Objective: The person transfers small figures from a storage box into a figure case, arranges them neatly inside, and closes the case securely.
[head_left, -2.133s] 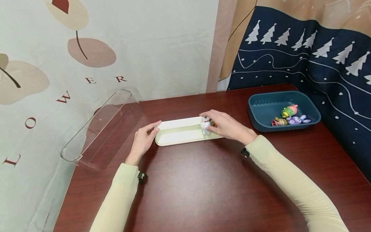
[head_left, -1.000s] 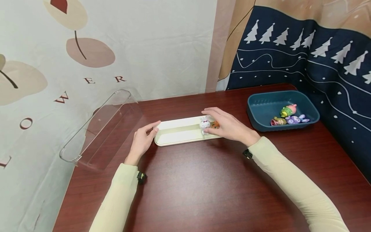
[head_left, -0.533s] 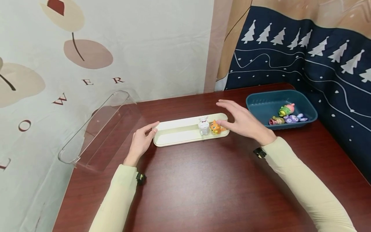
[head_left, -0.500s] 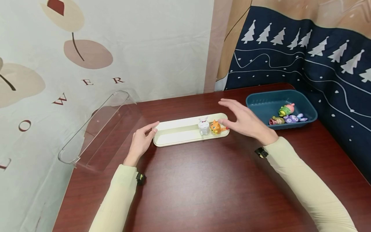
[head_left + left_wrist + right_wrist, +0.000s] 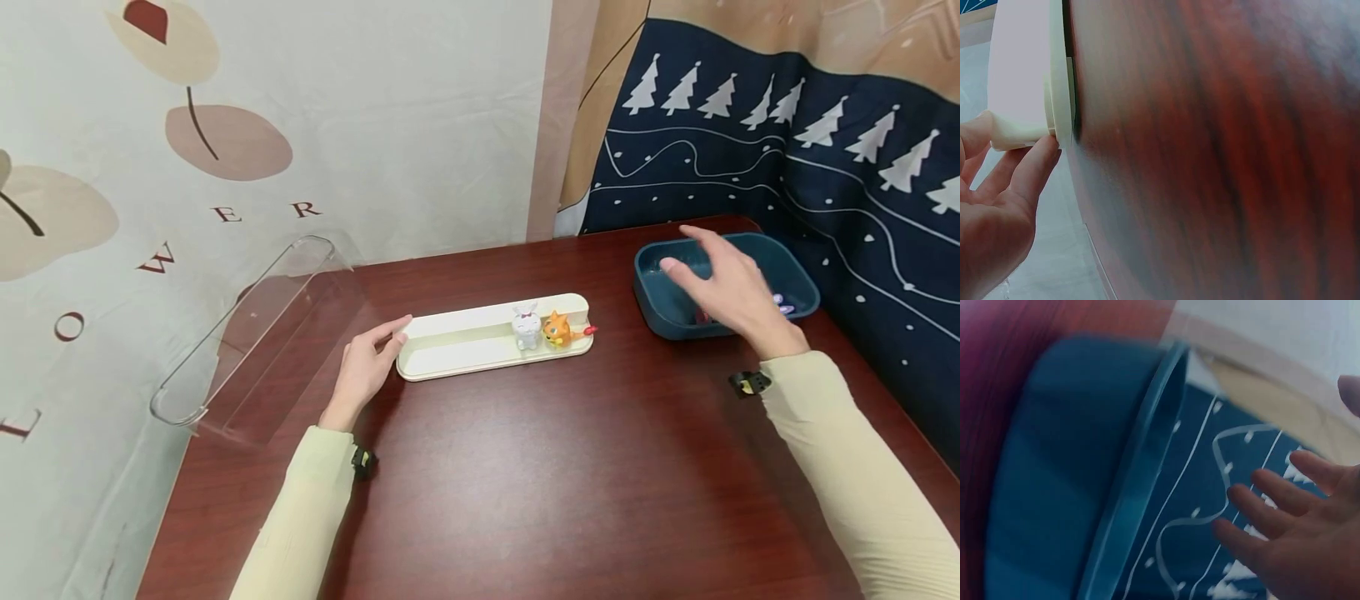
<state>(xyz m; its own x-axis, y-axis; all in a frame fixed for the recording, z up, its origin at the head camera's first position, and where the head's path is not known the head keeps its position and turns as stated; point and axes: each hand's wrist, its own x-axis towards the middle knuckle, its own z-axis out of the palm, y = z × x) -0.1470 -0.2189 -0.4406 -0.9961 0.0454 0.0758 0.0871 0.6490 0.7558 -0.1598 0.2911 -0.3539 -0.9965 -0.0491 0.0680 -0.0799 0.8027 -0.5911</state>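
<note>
My left hand holds the left end of a long cream tray, its fingers and thumb at the two corners. The left wrist view shows fingertips right at the tray's rim. In the tray's right part a white rabbit figurine stands beside an orange cat-like figurine with a red-tipped tail. My right hand is over the blue basin, fingers spread and holding nothing. It covers most of the small toys in the basin; a bit of a purple toy shows past it.
A clear plastic cover stands at the left by the wall cloth. The dark red wooden table runs under everything. A navy cloth with white trees hangs behind the basin.
My right hand has let go of the white rabbit figurine in the tray and moved right to over the blue basin. The left hand stays at the tray's end.
</note>
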